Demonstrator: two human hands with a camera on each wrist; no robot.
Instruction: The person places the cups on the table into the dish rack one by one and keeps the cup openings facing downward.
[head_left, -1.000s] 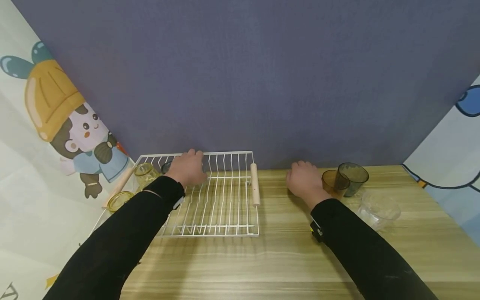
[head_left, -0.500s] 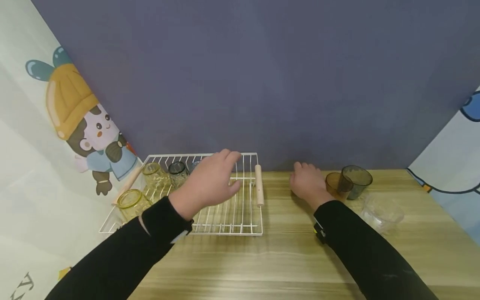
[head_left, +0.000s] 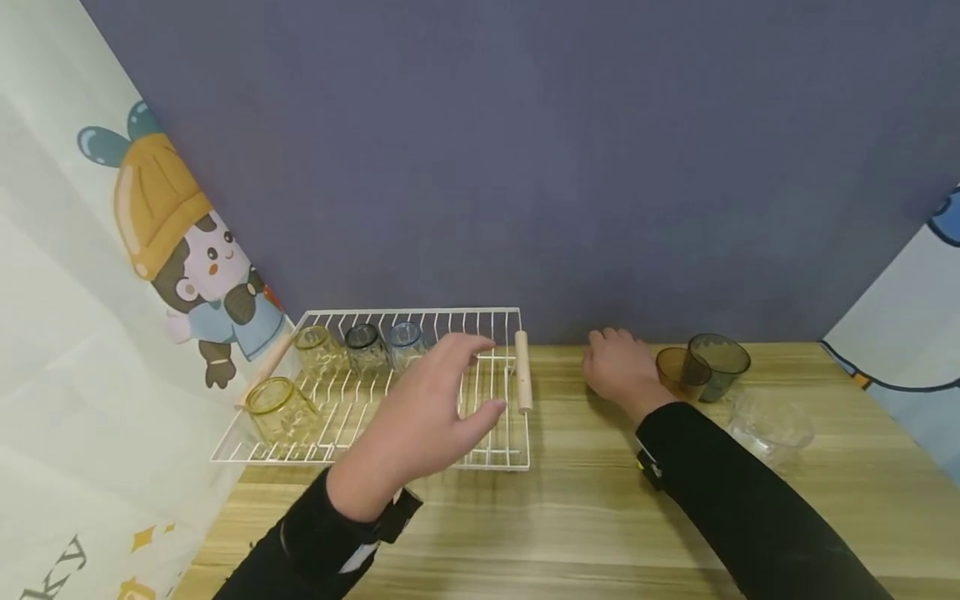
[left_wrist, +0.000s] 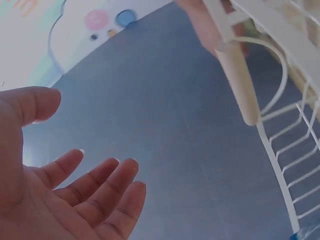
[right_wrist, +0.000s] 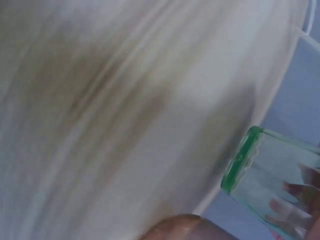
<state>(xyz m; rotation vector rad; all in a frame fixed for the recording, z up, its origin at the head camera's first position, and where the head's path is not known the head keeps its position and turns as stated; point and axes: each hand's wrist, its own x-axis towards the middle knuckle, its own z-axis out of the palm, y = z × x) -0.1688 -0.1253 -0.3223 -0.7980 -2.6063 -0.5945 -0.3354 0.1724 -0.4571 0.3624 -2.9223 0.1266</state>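
Note:
My left hand is held over the white wire rack, fingers loosely bent and thumb spread, with nothing in its grasp. Behind it on the rack stand a blue glass, a dark grey glass and a yellow glass. A bigger yellow glass sits at the rack's front left. Near the back wall, my right hand grips a green-edged clear glass. Its fingers show through the glass in the right wrist view; in the head view the hand hides it.
Right of my right hand are an amber glass, a smoky grey glass and a clear glass bowl. A wooden handle edges the rack's right side. The grey wall rises behind the wooden table.
My left hand has come off the back row of the rack, moving right and toward me, uncovering the blue and dark grey glasses. The right hand stays nearly in place.

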